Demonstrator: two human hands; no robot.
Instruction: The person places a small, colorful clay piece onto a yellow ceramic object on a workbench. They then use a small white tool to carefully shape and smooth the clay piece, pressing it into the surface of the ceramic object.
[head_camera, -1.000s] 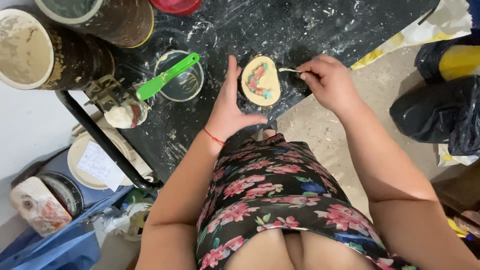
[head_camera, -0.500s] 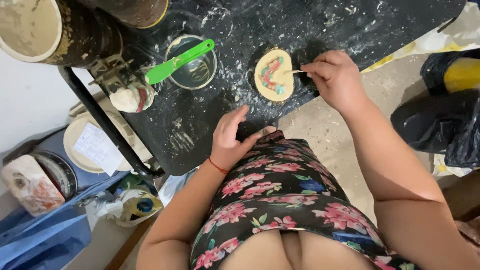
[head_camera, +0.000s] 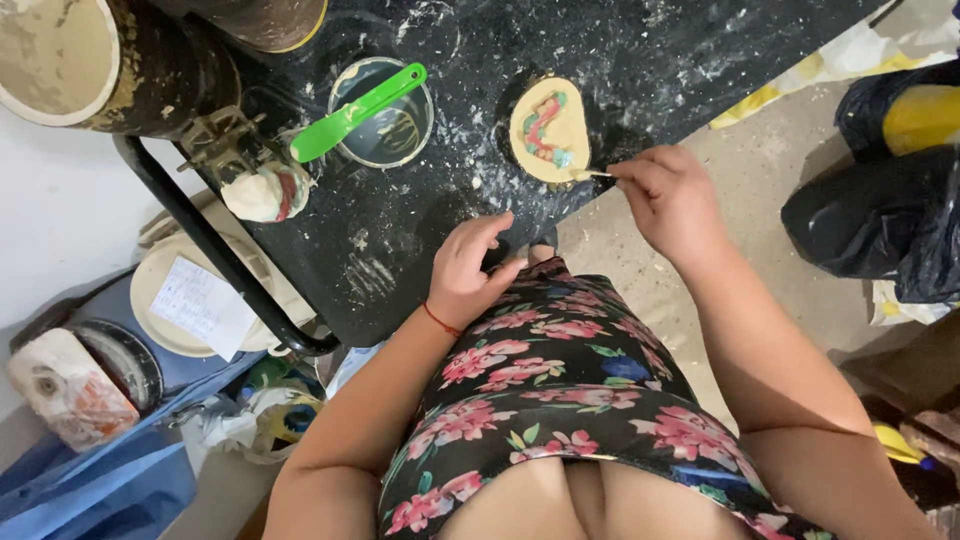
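Two hands: right hand (head_camera: 668, 200) pinches thin tool (head_camera: 592, 174) against disc (head_camera: 549, 129); left hand (head_camera: 470, 268) loosely curled, empty

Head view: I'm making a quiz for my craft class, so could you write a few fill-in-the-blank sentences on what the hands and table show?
1. The right hand holds a thin tool against the painted round ____.
2. The spatula lying across the small bowl is coloured ____.
3. The left hand rests at the table edge and wears a ____ string at the wrist.

Missing words: disc; green; red
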